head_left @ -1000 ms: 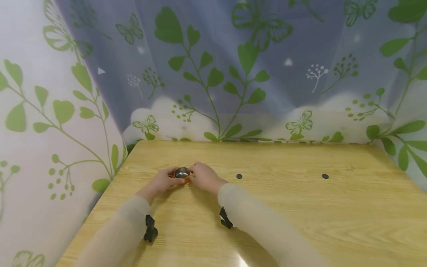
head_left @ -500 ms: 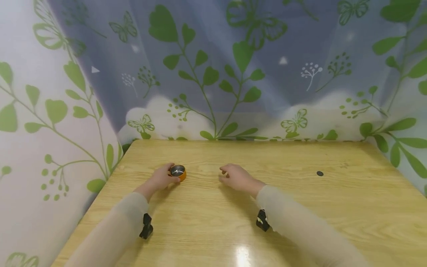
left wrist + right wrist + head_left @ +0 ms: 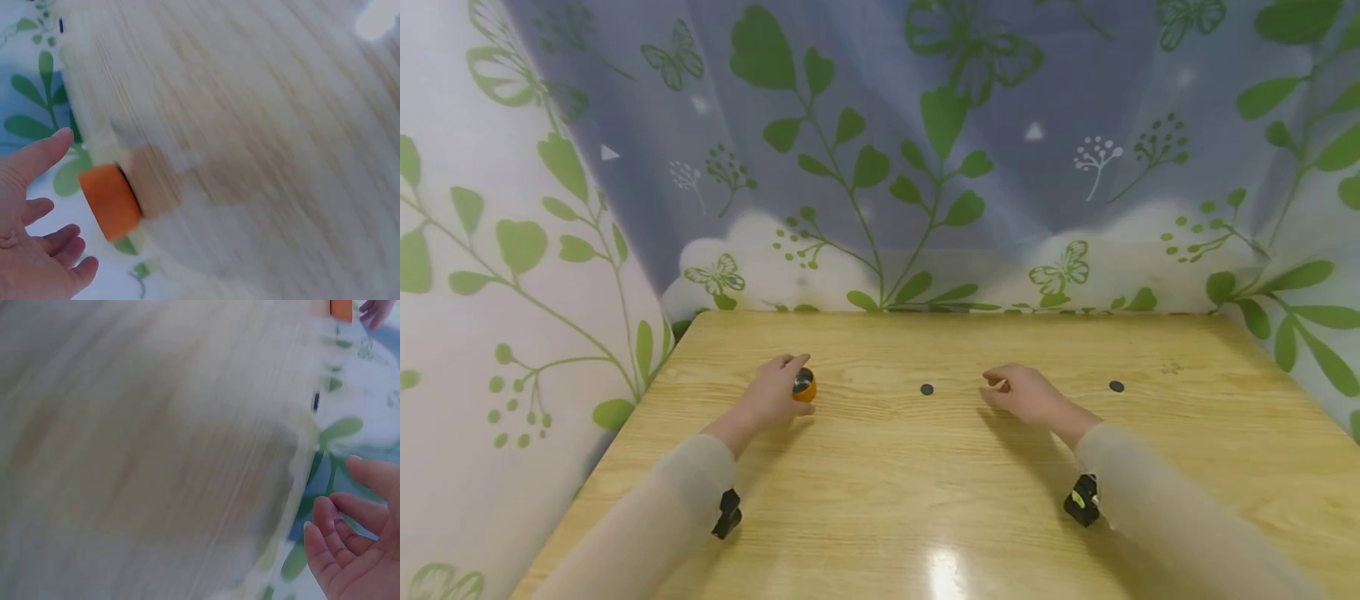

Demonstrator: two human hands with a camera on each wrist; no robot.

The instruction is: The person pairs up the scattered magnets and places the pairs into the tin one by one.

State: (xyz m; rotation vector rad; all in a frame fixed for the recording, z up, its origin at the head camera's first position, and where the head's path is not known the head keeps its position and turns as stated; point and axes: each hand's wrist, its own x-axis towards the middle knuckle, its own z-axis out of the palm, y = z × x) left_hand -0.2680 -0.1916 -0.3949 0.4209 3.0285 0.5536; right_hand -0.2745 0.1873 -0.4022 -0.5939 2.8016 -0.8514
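Observation:
A small orange cup (image 3: 806, 386) with a shiny metal inside stands on the wooden table toward the back left. Beside it is my left hand (image 3: 769, 392), its spread fingers and thumb on either side and holding nothing. In the left wrist view a gap shows between that hand (image 3: 37, 231) and the cup's plain orange wall (image 3: 111, 201). Farther right, my right hand (image 3: 1026, 395) hovers over the table with loosely bent fingers and nothing in them. The right wrist view shows this hand (image 3: 356, 531) from the palm side, with the cup (image 3: 341, 310) far off at the top.
Two flat dark discs lie on the wooden table (image 3: 865, 475): one disc (image 3: 927, 389) between the hands, the other disc (image 3: 1117, 387) right of my right hand. A leaf-patterned curtain (image 3: 865, 167) hangs along the table's back edge, and similar cloth (image 3: 535, 275) covers the left side.
My right hand has left the cup and moved well to the right, past the nearer dark disc. The left hand has loosened its hold and drawn its fingers off the cup.

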